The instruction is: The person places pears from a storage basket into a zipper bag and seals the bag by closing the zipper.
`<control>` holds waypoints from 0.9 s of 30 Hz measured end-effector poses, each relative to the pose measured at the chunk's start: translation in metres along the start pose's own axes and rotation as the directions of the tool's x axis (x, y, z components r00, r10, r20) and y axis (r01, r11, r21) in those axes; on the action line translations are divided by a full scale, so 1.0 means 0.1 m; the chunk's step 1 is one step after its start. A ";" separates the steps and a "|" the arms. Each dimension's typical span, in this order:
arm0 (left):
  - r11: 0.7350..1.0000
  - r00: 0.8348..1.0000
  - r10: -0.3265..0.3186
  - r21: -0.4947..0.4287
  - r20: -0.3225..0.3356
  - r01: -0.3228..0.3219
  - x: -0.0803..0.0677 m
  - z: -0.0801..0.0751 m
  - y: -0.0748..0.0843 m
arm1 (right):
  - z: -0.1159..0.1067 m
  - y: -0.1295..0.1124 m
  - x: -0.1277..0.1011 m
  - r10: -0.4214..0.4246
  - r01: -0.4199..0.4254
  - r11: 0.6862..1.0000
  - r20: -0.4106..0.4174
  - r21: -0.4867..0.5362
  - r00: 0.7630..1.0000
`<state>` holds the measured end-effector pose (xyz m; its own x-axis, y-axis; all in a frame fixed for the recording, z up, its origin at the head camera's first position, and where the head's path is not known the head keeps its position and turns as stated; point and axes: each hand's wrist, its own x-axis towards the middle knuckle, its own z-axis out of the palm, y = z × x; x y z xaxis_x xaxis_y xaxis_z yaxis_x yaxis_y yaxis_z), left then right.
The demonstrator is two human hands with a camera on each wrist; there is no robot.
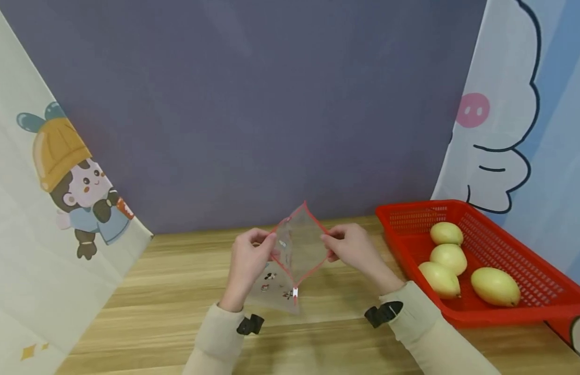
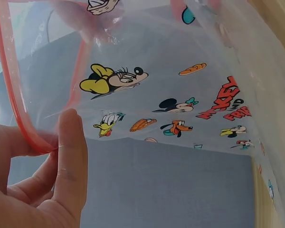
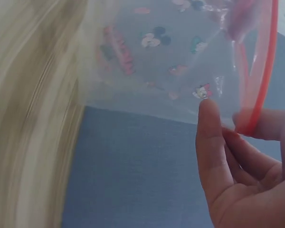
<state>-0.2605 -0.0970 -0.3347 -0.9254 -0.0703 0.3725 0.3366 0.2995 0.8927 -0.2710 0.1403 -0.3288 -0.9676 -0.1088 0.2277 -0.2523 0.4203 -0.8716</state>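
Observation:
A clear zip bag [image 1: 308, 247] with a red-edged mouth and printed cartoon figures is stretched between both hands above the table. Its mouth gapes in a diamond shape, and a white slider [image 1: 295, 292] sits at the near corner. My left hand [image 1: 249, 260] pinches the left rim between thumb and fingers. On the opposite rim, my right hand [image 1: 353, 247] pinches the red edge [image 3: 263, 71] the same way. In the left wrist view the printed wall of the bag [image 2: 147, 95] spreads beside the fingers. Nothing shows inside the bag.
A red plastic basket [image 1: 477, 315] stands on the wooden table [image 1: 177, 291] at the right, holding several yellow oval fruits [image 1: 495, 286]. Behind the table hangs a dark grey-blue backdrop [image 1: 271, 104], with cartoon-printed panels on either side.

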 end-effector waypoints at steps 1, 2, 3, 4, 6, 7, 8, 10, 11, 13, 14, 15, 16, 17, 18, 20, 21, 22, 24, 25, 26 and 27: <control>1.000 1.000 0.002 -0.002 -0.008 -0.002 0.00 0.00 0.00 | 0.00 -0.01 0.01 0.001 0.000 1.000 0.013 -0.025 1.000; 1.000 1.000 0.002 0.000 -0.016 -0.002 0.01 -0.01 -0.01 | 0.00 -0.03 0.01 -0.007 0.009 0.998 0.033 -0.056 0.999; 1.000 1.000 0.001 0.007 -0.024 -0.001 0.01 -0.01 -0.01 | -0.01 -0.04 0.01 -0.014 0.019 0.996 0.053 -0.085 0.998; 1.000 1.000 0.000 0.011 -0.031 0.000 0.01 -0.01 -0.01 | -0.02 -0.05 0.02 -0.019 0.028 0.993 0.077 -0.117 0.997; 1.000 0.999 -0.005 0.022 -0.039 0.005 0.01 -0.01 -0.01 | -0.03 -0.08 0.01 -0.034 0.058 0.979 0.124 -0.194 0.992; 0.999 0.999 -0.004 0.034 -0.046 0.005 0.01 -0.01 -0.01 | -0.04 -0.10 0.01 -0.043 0.076 0.969 0.144 -0.233 0.989; 0.999 0.999 -0.003 0.041 -0.050 0.005 0.02 -0.01 -0.01 | -0.05 -0.11 0.01 -0.048 0.091 0.959 0.164 -0.269 0.985; 0.998 0.998 0.004 0.061 -0.064 0.000 0.03 0.00 -0.01 | -0.08 -0.14 0.00 -0.053 0.119 0.935 0.201 -0.334 0.978; 0.997 0.997 0.010 0.076 -0.073 -0.005 0.03 0.00 -0.01 | -0.09 -0.16 0.00 -0.059 0.138 0.918 0.215 -0.372 0.975; 0.994 0.995 0.027 0.109 -0.093 -0.017 0.04 0.00 -0.01 | -0.12 -0.18 -0.01 -0.066 0.171 0.888 0.248 -0.428 0.966; 0.992 0.994 0.039 0.123 -0.100 -0.026 0.05 0.00 0.00 | -0.13 -0.20 -0.01 -0.068 0.187 0.872 0.267 -0.453 0.961; 0.990 0.993 0.048 0.137 -0.104 -0.033 0.05 -0.01 0.00 | -0.15 -0.22 -0.01 -0.074 0.209 0.853 0.286 -0.477 0.955; 0.988 0.993 0.056 0.146 -0.107 -0.040 0.05 -0.01 0.00 | -0.16 -0.24 -0.02 -0.073 0.221 0.840 0.300 -0.496 0.951; 0.987 0.992 0.063 0.153 -0.106 -0.046 0.05 -0.01 0.00 | -0.18 -0.25 -0.02 -0.069 0.229 0.828 0.313 -0.512 0.947; 0.987 0.992 0.067 0.156 -0.105 -0.050 0.05 -0.02 0.00 | -0.20 -0.27 -0.03 -0.061 0.230 0.823 0.322 -0.519 0.945; 0.986 0.992 0.073 0.158 -0.104 -0.056 0.05 -0.01 -0.01 | -0.25 -0.29 -0.06 -0.055 0.240 0.803 0.334 -0.545 0.941; 0.987 0.993 0.069 0.151 -0.101 -0.054 0.05 -0.01 -0.01 | -0.28 -0.29 -0.07 -0.052 0.243 0.796 0.338 -0.555 0.940; 0.987 0.992 0.070 0.151 -0.101 -0.055 0.05 0.00 -0.01 | -0.31 -0.30 -0.09 -0.044 0.241 0.787 0.338 -0.567 0.940; 0.988 0.993 0.065 0.145 -0.099 -0.050 0.04 0.01 -0.02 | -0.39 -0.30 -0.11 -0.050 0.254 0.770 0.342 -0.585 0.938; 0.989 0.993 0.062 0.143 -0.098 -0.048 0.04 0.01 -0.02 | -0.43 -0.30 -0.12 -0.056 0.261 0.762 0.342 -0.592 0.938; 0.989 0.993 0.059 0.140 -0.098 -0.045 0.04 0.02 -0.02 | -0.46 -0.30 -0.13 -0.054 0.260 0.758 0.339 -0.598 0.939; 0.989 0.994 0.057 0.138 -0.096 -0.043 0.04 0.02 -0.02 | -0.50 -0.30 -0.15 -0.053 0.259 0.755 0.338 -0.603 0.940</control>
<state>-0.2655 -0.0961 -0.3355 -0.8835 -0.1445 0.4455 0.3492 0.4306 0.8323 -0.2494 0.1743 -0.2846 -0.8962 -0.4290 0.1129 -0.4407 0.8319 -0.3372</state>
